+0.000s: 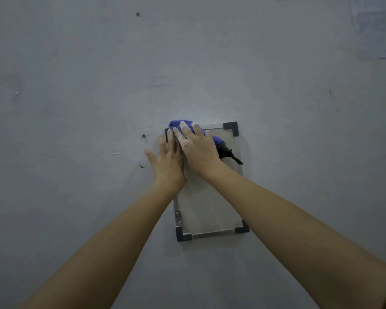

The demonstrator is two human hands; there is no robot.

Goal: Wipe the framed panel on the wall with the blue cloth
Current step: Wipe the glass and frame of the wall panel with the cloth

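- Our right hand (198, 150) lies flat on the blue cloth (217, 140), fingers straight and close together, pressing it against the glass without curling round it.
- Our left hand (167, 161) is spread flat just beside the right, fingers straight and gripping nothing. Its fingertips reach the panel's top left corner, and its thumb rests on the bare wall (76, 85).
- The cloth is bunched under the right palm at the upper left of the framed panel (207, 208). It shows above the fingertips and to the right of the hand, where a dark strip (232, 156) trails onto the glass.
- The panel hangs upright on the wall, with dark corner pieces at top right (231, 128), bottom left (183, 235) and bottom right (242, 228).
- A small metal tab (177, 216) sits on its lower left edge.
- A dark fixing (143, 135) marks the grey wall left of the panel, and another (138, 14) sits far above.
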